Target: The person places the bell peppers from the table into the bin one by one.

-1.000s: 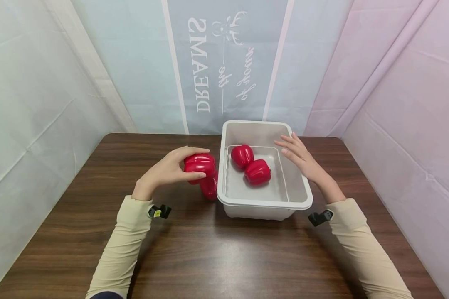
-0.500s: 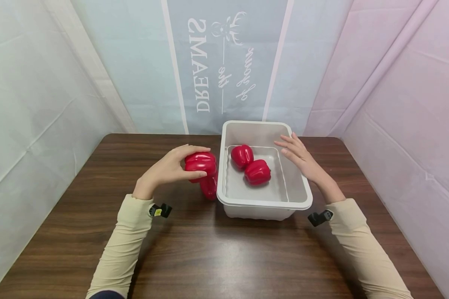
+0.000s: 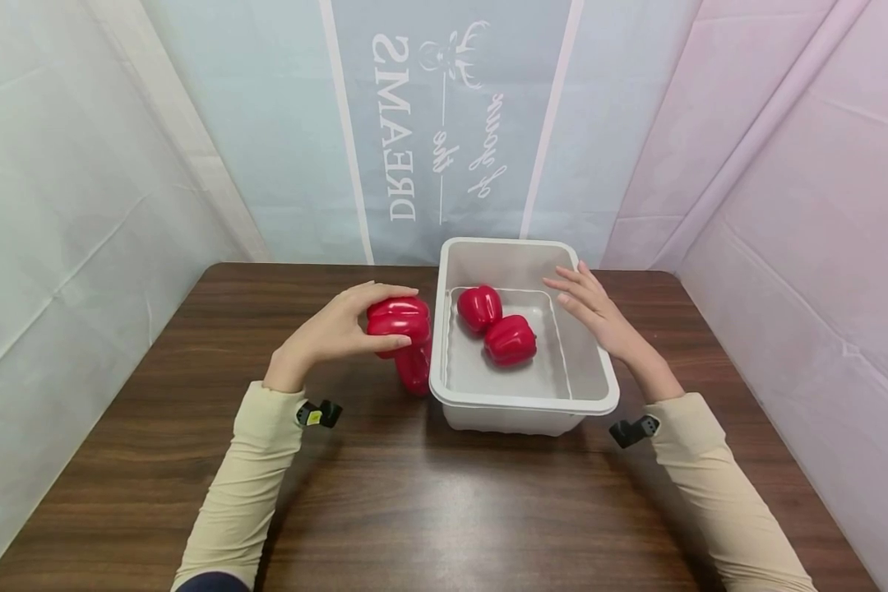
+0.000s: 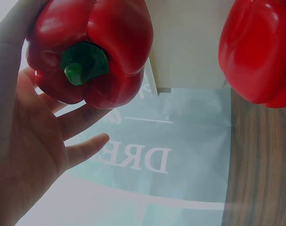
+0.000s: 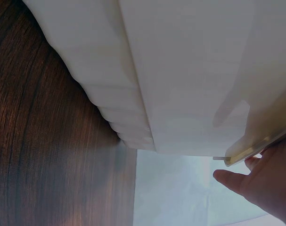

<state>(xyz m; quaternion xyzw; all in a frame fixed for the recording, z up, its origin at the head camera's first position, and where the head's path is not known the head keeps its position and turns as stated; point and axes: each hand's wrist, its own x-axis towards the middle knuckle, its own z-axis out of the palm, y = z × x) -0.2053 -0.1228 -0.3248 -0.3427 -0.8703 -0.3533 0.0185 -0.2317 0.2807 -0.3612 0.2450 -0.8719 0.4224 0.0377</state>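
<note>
My left hand (image 3: 330,329) grips a red bell pepper (image 3: 400,321) between thumb and fingers, left of the plastic bin. In the left wrist view the green stem of that bell pepper (image 4: 91,52) faces the camera, and it hangs apart from a second red bell pepper (image 4: 260,52). This second one lies on the table against the bin's left side, partly hidden in the head view. At the bin's right rim is my right hand (image 3: 595,312), its fingers extended over the inside and holding nothing. Two more bell peppers (image 3: 479,309) lie together inside the light grey bin (image 3: 525,405).
Dark wood-grain table (image 3: 444,501) lies beneath everything. A pale blue cloth backdrop (image 3: 459,123) with white lettering hangs behind the table's far edge. White fabric walls stand on the left and right.
The left hand has risen slightly and drifted a little to the right with the bell pepper. My right hand, the bin and the other bell peppers stay where they were.
</note>
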